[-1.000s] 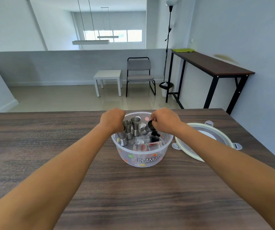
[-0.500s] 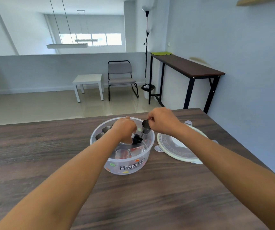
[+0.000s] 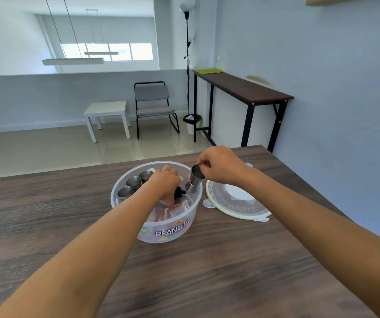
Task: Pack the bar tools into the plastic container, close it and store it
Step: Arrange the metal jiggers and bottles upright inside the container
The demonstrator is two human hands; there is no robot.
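Note:
A clear round plastic container [image 3: 173, 230] marked PEANUTS stands on the wooden table [image 3: 207, 271]. Steel jiggers [image 3: 134, 181] stand along its far left wall, and a clear glass [image 3: 179, 206] lies near its front. My left hand [image 3: 163, 184] reaches down inside, fingers closed on a black pourer [image 3: 179, 191]. My right hand [image 3: 221, 166] grips a steel jigger [image 3: 195, 177] by its top rim, tilted over the container's right rim. The lid [image 3: 237, 203] lies upside down just right of the container.
The table's right edge runs close behind the lid. Beyond the far edge are a white side table [image 3: 107, 111], a grey chair [image 3: 153, 104], a floor lamp [image 3: 187, 53] and a dark console table [image 3: 241, 88] against the right wall.
The view has swung left and down. My left hand moved from the jiggers at the left rim to the black pourer in the middle. My right hand lifted a steel jigger at the right rim.

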